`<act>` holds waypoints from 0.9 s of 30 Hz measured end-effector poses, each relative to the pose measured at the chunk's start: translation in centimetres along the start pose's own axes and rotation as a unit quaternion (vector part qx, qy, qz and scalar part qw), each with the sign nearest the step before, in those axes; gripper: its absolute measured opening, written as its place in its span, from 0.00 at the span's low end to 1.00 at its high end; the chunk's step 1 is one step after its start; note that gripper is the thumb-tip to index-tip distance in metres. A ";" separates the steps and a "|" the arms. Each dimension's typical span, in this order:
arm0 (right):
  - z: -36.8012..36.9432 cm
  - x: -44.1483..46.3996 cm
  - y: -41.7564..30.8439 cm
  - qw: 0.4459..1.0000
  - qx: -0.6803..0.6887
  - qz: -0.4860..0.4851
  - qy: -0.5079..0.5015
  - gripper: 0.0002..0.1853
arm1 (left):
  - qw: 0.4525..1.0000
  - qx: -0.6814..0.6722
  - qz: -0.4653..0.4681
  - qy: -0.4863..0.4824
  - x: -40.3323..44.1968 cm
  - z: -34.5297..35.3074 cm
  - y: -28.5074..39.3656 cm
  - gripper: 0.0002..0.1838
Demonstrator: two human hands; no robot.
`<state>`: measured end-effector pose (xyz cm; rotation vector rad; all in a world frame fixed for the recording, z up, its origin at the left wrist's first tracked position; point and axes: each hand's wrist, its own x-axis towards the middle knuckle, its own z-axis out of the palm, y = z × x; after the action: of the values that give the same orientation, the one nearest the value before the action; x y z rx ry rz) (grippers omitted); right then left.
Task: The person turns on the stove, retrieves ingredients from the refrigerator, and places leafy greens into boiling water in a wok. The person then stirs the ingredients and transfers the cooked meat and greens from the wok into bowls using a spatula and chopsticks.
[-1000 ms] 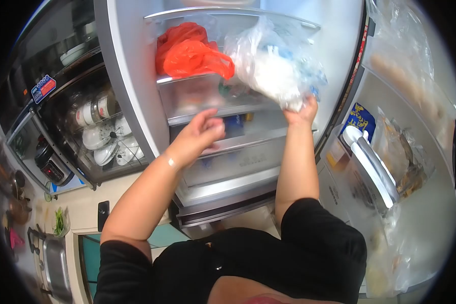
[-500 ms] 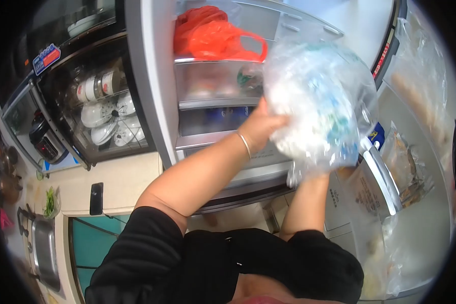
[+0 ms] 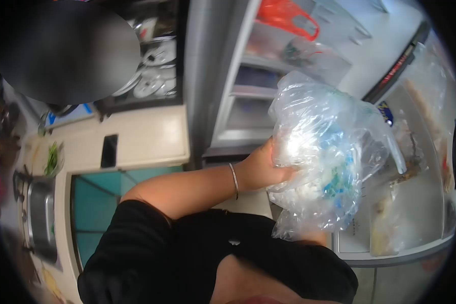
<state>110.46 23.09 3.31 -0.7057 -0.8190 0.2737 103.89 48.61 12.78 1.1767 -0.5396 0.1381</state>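
A bulky clear plastic bag point(image 3: 321, 175) with white and blue-green contents is held in front of my chest, before the fridge. My left hand point(image 3: 268, 169), with a bracelet at the wrist, is closed on the left side of the bag. My right forearm point(image 3: 314, 237) goes up behind the bag, and the bag hides my right hand and its fingers. What the bag holds cannot be made out clearly through the shiny plastic.
The fridge door point(image 3: 357, 253) stands wide, with bagged items in its racks. On a shelf lies a red plastic bag point(image 3: 283, 17). To the left a black phone point(image 3: 109, 151) and green vegetables point(image 3: 51, 159) lie on the counter point(image 3: 152, 137). A grey blur hides the upper left.
The clear bag and my hands have come down and away from the shelves, closer to my chest. My view has turned, so the fridge interior appears farther right and higher.
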 end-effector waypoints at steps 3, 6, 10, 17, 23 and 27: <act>2.0 -3.6 3.5 0.994 0.039 0.103 -0.017 0.43 | 0.998 0.043 0.010 0.038 -6.6 -1.8 2.5 0.42; 5.6 -3.5 10.0 0.980 0.068 0.182 -0.044 0.43 | 0.980 0.174 0.011 0.100 -12.7 -3.9 5.0 0.44; 11.6 -0.6 18.3 0.969 0.065 0.230 -0.071 0.42 | 0.944 0.235 -0.058 0.223 -19.0 -6.0 6.3 0.41; 19.8 9.4 29.5 0.988 -0.032 0.150 -0.036 0.42 | 0.897 0.116 -0.025 0.426 -24.5 -12.7 5.3 0.32; 19.0 14.0 36.5 0.964 0.030 0.240 -0.106 0.41 | 0.851 0.076 -0.018 0.519 -24.7 -21.3 4.2 0.29; 15.6 17.2 42.4 0.921 0.078 0.350 -0.150 0.41 | 0.831 0.139 -0.080 0.533 -24.4 -29.9 3.1 0.27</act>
<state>111.95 70.10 -7.84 -0.7976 -0.7962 1.1068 91.42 81.03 -4.33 1.2165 0.5922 0.6978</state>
